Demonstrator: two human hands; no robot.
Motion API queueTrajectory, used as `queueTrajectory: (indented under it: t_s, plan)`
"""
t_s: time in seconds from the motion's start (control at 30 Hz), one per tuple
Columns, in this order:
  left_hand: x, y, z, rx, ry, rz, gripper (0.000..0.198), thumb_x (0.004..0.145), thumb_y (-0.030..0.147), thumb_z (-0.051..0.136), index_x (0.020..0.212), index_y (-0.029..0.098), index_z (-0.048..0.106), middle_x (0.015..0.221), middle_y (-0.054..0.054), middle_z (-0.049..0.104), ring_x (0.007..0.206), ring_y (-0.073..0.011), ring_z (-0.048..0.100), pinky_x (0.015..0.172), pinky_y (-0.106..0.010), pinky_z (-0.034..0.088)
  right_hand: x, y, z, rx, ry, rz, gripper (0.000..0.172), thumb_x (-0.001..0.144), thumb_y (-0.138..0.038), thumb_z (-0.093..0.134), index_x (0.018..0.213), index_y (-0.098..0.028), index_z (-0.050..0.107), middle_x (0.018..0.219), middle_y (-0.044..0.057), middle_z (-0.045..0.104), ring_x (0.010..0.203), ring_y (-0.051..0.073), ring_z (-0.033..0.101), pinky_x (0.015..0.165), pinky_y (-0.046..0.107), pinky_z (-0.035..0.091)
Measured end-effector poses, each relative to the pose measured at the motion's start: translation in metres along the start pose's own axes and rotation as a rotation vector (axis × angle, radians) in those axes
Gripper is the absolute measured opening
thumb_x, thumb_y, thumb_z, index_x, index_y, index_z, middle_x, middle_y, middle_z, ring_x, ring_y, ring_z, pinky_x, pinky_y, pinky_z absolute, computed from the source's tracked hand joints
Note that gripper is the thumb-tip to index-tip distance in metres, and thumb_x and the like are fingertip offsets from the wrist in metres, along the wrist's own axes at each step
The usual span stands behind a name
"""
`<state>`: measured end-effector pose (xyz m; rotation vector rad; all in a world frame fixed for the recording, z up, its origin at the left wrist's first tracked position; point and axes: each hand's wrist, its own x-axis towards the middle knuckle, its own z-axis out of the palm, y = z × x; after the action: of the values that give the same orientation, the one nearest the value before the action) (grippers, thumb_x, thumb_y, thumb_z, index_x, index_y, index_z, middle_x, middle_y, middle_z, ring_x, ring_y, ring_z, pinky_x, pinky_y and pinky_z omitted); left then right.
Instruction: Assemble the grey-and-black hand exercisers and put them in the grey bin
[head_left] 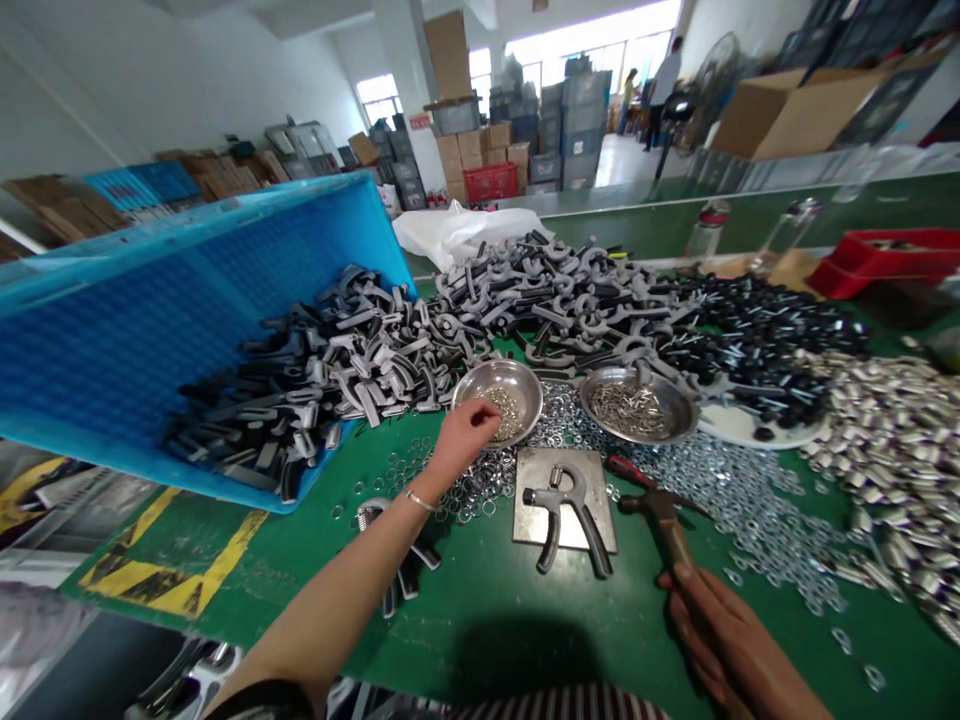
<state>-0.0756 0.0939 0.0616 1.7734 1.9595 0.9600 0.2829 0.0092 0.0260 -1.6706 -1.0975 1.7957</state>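
My left hand (471,428) reaches over the near rim of a metal bowl (534,385) of tiny metal parts. Its fingers are curled together in a pinch; whatever they hold is too small to make out. My right hand (712,630) grips the wooden handle of a hammer (664,510), whose head lies low over the table. Between my hands, a grey and black hand grip strengthener (574,515) rests on a square metal plate (525,530). A second metal bowl (682,425) holds small pins. Another hand grip (409,580) with a spring lies under my left forearm.
A blue crate (202,255) tipped on its side spills grey handles at left. More handles (555,290) are heaped behind the bowls. Metal rings, silvery links, black knobs (757,340) and metal cylinders (900,450) spread rightward. A red-handled tool (628,470) lies near the hammer.
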Motion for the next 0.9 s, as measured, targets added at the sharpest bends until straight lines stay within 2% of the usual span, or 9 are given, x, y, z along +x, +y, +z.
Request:
queueTrajectory:
  t_s: [0.1,0.2,0.3,0.43,0.6,0.73,0.9]
  plan:
    - [-0.037,0.017,0.005,-0.437,-0.132,-0.109,0.014,0.080,0.025,0.059,0.084,0.016,0.068,0.080,-0.001,0.066,0.074,-0.0150,0.059,0.069,-0.023,0.045,0.002,0.001,0.000,0.001,-0.004,0.000,0.051,0.084,-0.072,0.051,0.097,-0.022,0.052,0.037,-0.011,0.040,0.027,0.011,0.035,0.032,0.021,0.029]
    - [-0.069,0.021,0.010,-0.536,-0.253,-0.217,0.015,0.078,0.025,0.061,0.081,0.015,0.071,0.073,0.000,0.064,0.068,-0.0132,0.054,0.064,-0.022,0.040,0.003,0.001,0.000,0.034,-0.022,0.003,0.051,0.084,-0.072,0.050,0.096,-0.022,0.051,0.036,-0.011,0.040,0.026,0.010,0.033,0.032,0.020,0.028]
    - [-0.086,0.013,0.012,-0.567,-0.236,-0.298,0.015,0.077,0.025,0.063,0.082,0.015,0.073,0.067,0.001,0.060,0.061,-0.0117,0.050,0.059,-0.022,0.037,0.001,0.000,0.001,0.032,-0.011,0.000,0.052,0.083,-0.073,0.051,0.095,-0.022,0.052,0.038,-0.010,0.041,0.027,0.010,0.033,0.032,0.020,0.028]
    - [-0.094,0.005,0.011,-0.711,-0.219,-0.353,0.020,0.078,0.029,0.067,0.089,0.014,0.073,0.068,0.000,0.061,0.059,-0.0116,0.053,0.060,-0.024,0.042,-0.002,-0.002,0.000,-0.001,0.012,0.005,0.055,0.081,-0.075,0.051,0.096,-0.023,0.053,0.040,-0.010,0.040,0.029,0.011,0.035,0.032,0.022,0.030]
    - [-0.100,0.015,0.012,-0.816,-0.228,-0.406,0.029,0.077,0.036,0.075,0.095,0.013,0.075,0.073,-0.004,0.069,0.067,-0.0158,0.065,0.073,-0.029,0.052,-0.002,0.000,-0.003,0.001,-0.027,-0.009,0.048,0.079,-0.071,0.057,0.092,-0.025,0.053,0.045,-0.007,0.046,0.031,0.011,0.038,0.034,0.024,0.035]
    - [-0.100,0.028,0.013,-0.796,-0.231,-0.366,0.032,0.077,0.039,0.075,0.097,0.014,0.076,0.085,-0.006,0.072,0.076,-0.0181,0.069,0.080,-0.032,0.053,-0.001,0.002,-0.004,0.009,-0.041,-0.015,0.046,0.082,-0.070,0.055,0.091,-0.025,0.051,0.043,-0.008,0.044,0.030,0.010,0.036,0.033,0.022,0.033]
    - [-0.092,0.035,0.023,-0.708,-0.267,-0.325,0.028,0.075,0.037,0.076,0.092,0.014,0.075,0.082,-0.006,0.071,0.075,-0.0183,0.067,0.075,-0.031,0.052,0.005,0.009,-0.006,0.048,-0.089,-0.018,0.046,0.084,-0.069,0.055,0.089,-0.023,0.048,0.042,-0.011,0.043,0.029,0.008,0.032,0.032,0.019,0.028]
